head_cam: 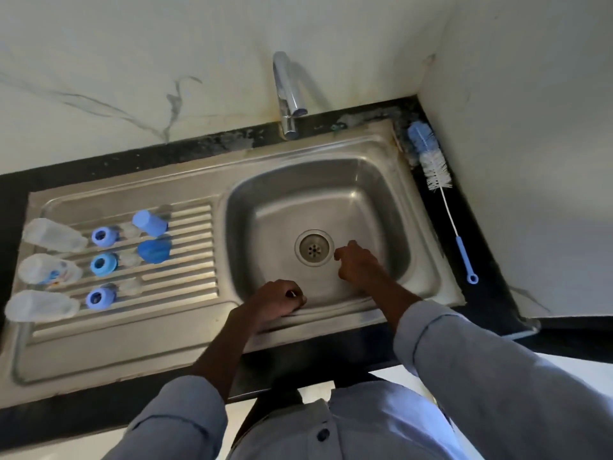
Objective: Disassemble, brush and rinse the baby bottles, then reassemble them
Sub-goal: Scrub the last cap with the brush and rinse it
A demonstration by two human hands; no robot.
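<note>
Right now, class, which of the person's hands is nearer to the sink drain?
The right hand. It hangs in the basin just right of the drain, its curled fingers almost at the drain's rim. The left hand rests on the sink's front edge, farther off.
</note>
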